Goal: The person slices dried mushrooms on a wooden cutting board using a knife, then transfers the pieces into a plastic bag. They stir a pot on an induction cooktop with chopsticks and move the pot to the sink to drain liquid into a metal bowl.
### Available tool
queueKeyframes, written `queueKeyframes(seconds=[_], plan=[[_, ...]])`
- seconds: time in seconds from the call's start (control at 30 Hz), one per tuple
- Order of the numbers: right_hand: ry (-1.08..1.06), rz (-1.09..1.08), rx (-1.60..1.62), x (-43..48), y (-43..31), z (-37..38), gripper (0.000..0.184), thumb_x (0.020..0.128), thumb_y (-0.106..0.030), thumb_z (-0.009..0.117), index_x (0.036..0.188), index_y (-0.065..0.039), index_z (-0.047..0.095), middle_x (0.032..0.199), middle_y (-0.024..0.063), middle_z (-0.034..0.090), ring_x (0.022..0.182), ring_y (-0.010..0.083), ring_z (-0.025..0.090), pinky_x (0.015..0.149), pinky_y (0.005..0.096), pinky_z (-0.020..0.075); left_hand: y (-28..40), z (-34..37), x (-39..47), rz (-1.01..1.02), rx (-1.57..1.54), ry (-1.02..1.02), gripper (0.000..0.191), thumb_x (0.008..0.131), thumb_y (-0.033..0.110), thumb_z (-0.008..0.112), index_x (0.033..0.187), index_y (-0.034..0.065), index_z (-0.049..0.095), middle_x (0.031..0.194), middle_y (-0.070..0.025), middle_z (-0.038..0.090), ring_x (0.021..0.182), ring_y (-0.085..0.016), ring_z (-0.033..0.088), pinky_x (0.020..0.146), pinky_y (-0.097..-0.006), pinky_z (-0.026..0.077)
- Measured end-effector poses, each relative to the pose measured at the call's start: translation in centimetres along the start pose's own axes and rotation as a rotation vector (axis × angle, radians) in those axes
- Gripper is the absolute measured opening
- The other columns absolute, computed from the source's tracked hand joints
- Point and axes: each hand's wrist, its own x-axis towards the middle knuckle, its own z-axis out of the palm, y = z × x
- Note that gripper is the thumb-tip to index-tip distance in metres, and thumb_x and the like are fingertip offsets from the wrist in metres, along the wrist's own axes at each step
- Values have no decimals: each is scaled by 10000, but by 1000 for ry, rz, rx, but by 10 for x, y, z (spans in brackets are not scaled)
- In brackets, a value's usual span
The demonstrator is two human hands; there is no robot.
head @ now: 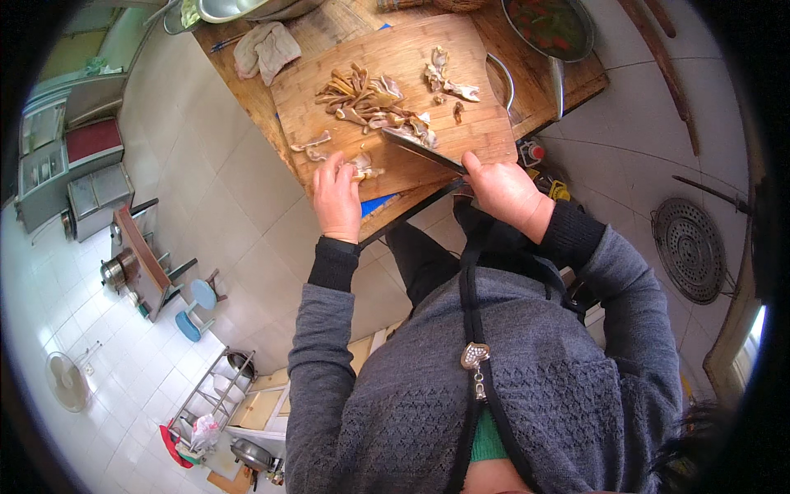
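My right hand (507,190) is closed around the handle of a knife (423,150), whose blade lies against the lower edge of a pile of sliced meat (364,99) on a wooden cutting board (457,133). At the board's near left edge, the fingers of my left hand (337,199) touch a small pale piece of meat (365,167); whether they grip it I cannot tell. Thin strips (311,145) lie just above that hand. A smaller group of meat pieces (439,74) rests apart at the board's upper right.
The board lies on a wooden table (228,80). A folded cloth (266,50) is at its upper left, a metal basin (228,9) at the top. A pan of food in liquid (549,28) stands upper right, its handle pointing towards me. Stools (203,294) stand farther left.
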Motion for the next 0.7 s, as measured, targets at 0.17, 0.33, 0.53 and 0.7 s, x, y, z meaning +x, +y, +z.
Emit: queueKeyframes(seconds=[0.17,0.33,0.53,0.7], plan=[[-18,20,14,-2,4,4,212,910,-165,597,995,-28,458,673,202,640,686,403,656,605,482,523,11,12,0,-15,-172,90,162,741,-16,681,868,74,633,997,-68,645,960,-282,595,868,-376,486],[-5,6,12,-6,8,6,197,908,-158,599,974,-31,463,689,197,642,693,404,655,611,474,525,34,45,-6,40,-193,87,189,793,-22,642,957,68,667,1045,-83,655,1002,-288,612,896,-380,493],[0,-44,19,-17,2,-6,183,905,-145,592,963,-30,462,674,188,637,657,388,653,578,465,525,32,31,-26,-81,-119,113,274,810,-36,629,1067,51,661,1098,-95,645,1026,-300,607,902,-379,500],[-14,-19,20,-29,-21,-7,155,926,-138,554,965,-30,449,653,175,631,613,370,646,544,456,518,36,32,-29,24,-132,74,259,808,-21,624,1057,45,659,1079,-97,631,1014,-301,600,883,-384,503]])
